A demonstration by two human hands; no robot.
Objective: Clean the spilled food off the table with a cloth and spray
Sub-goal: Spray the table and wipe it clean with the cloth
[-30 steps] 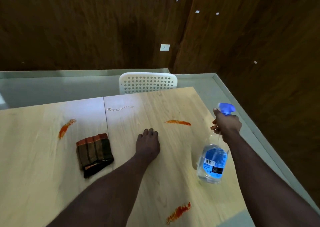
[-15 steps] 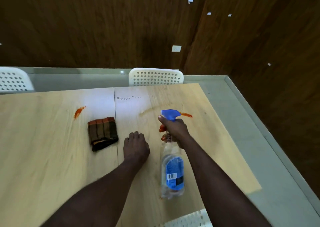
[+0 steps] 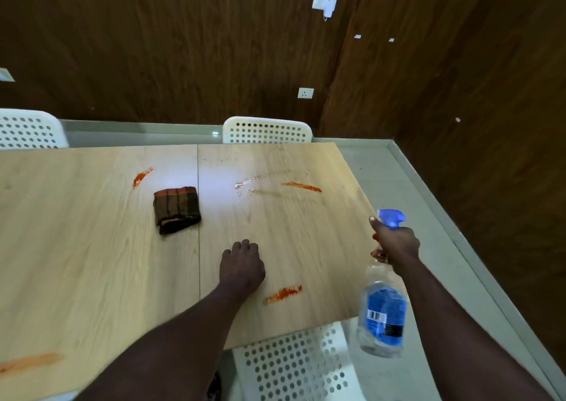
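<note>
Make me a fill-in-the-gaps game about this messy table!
The right hand grips a bottle with a ___ nozzle.
The left hand rests on the table and holds ___.
The folded cloth lies beside an ___ smear.
Missing words: blue; nothing; orange.
</note>
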